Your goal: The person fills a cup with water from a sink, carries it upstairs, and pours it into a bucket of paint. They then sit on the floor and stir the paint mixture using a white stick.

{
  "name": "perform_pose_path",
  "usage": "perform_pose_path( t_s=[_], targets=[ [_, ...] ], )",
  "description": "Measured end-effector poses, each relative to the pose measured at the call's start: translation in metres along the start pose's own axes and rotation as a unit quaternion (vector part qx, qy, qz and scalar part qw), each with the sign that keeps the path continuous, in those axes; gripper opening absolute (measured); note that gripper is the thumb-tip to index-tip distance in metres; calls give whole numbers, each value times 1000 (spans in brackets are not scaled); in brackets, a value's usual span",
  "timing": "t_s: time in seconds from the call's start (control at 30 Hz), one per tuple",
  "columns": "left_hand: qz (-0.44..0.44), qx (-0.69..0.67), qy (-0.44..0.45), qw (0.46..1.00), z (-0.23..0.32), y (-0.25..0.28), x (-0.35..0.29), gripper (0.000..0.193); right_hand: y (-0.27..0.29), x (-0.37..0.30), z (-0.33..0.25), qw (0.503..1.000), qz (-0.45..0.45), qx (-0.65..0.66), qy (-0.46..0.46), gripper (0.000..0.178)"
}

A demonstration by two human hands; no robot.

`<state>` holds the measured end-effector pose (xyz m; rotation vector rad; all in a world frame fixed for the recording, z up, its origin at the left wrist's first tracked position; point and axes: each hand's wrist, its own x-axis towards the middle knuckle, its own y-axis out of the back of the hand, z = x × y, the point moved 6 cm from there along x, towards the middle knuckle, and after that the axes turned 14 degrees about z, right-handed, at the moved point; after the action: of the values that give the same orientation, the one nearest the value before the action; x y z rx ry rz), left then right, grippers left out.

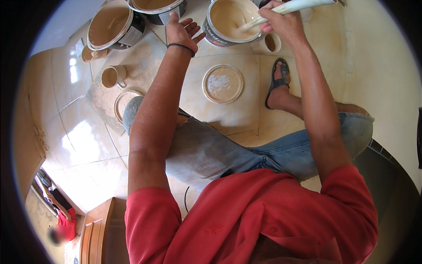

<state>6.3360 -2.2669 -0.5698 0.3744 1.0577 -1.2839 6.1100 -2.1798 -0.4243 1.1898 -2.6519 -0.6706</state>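
Observation:
My right hand (283,24) is closed around a long pale stick (303,5). The stick slants down to the left, its lower end dipping into smooth beige paint-like liquid (231,22) in a dark-sided bucket (216,38). My left hand (182,34) holds nothing; its palm is turned up and its fingers are spread just left of that bucket. Close beyond the left fingers stands another bucket (169,16), cut off by the upper edge. A beige-smeared cup (271,42) sits against the right side of the stirred bucket, below my right hand.
At the upper left is a third bucket (134,34), with a stained container (94,54) and a mug (115,75) nearby. A smeared round lid (223,83) lies on the tiles ahead of me. Another lid (125,102) is partly behind my knee. A person in red (66,225) appears lower left.

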Motion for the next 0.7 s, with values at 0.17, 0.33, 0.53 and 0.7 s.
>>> perform_pose_path(
  t_s=[0.17,0.33,0.53,0.7],
  targets=[
    [-4,14,14,1000,-6,-10,-3,87,-19,7,-5,992,-4,122,9,12],
    [-15,18,-3,1000,-1,-8,-1,86,-3,25,-12,995,2,-70,72,11],
    [1,29,-11,1000,2,-2,-2,85,-18,0,-19,998,-66,19,-6,11],
    [-4,27,-4,1000,-1,-11,0,84,-21,33,-12,993,-14,77,88,13]
  ],
)
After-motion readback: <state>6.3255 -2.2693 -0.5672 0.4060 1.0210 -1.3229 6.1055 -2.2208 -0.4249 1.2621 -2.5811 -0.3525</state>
